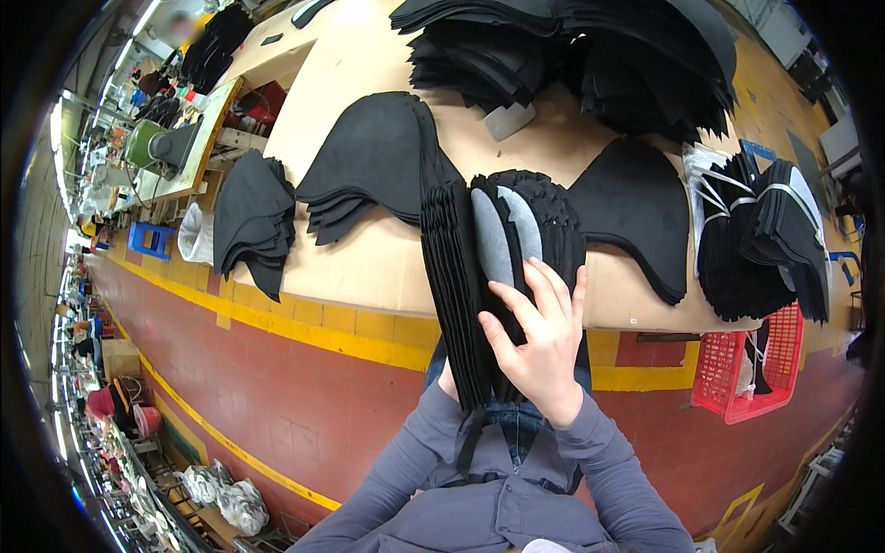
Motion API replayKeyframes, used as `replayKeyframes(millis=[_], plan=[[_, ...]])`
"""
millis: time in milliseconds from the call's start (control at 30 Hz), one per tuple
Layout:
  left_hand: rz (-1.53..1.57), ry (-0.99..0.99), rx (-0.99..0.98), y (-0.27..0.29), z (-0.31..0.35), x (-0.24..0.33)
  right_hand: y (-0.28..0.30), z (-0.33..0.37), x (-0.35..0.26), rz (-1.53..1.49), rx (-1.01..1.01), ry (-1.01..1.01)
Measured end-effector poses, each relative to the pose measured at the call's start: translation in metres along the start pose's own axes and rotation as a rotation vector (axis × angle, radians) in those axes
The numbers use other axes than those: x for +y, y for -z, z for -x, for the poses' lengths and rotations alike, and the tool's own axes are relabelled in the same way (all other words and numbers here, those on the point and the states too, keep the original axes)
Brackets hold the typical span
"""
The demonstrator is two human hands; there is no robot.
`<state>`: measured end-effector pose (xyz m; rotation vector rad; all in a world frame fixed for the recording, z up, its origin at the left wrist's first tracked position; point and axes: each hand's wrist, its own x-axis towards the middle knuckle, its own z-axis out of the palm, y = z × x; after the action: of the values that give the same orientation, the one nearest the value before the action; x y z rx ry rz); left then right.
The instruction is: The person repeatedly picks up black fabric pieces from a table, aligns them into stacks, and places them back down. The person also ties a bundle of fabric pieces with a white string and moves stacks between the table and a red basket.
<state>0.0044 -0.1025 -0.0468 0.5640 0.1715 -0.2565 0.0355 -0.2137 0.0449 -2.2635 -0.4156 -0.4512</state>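
A thick stack of black cut fabric pieces (451,286) stands on edge at the near side of the table, overhanging its front edge. Two pale grey curved faces (493,241) show among its layers. My right hand (539,336) rests on the stack's near part, fingers spread, with the tips by the grey faces. Of my left hand (449,380) only a bit by the wrist shows at the stack's lower left; its fingers are hidden behind the fabric. A dark strip dangles from the stack's near end.
Curved black panels (373,152) lie in piles to the left, with another pile (636,212) on the right. Larger black stacks (572,55) sit at the back of the tan table (369,267). Tied bundles (784,230) stand at the right edge, above a red crate (784,369).
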Motion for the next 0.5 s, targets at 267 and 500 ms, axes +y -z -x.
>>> replayKeyframes(millis=[267, 500], plan=[[-0.058, -0.047, -0.048, -0.007, 0.014, 0.005, 0.005, 0.0, -0.004, -0.008, -0.052, -0.04], [-0.075, -0.047, -0.083, -0.003, 0.004, 0.005, 0.002, 0.0, -0.002, -0.007, -0.032, -0.045]])
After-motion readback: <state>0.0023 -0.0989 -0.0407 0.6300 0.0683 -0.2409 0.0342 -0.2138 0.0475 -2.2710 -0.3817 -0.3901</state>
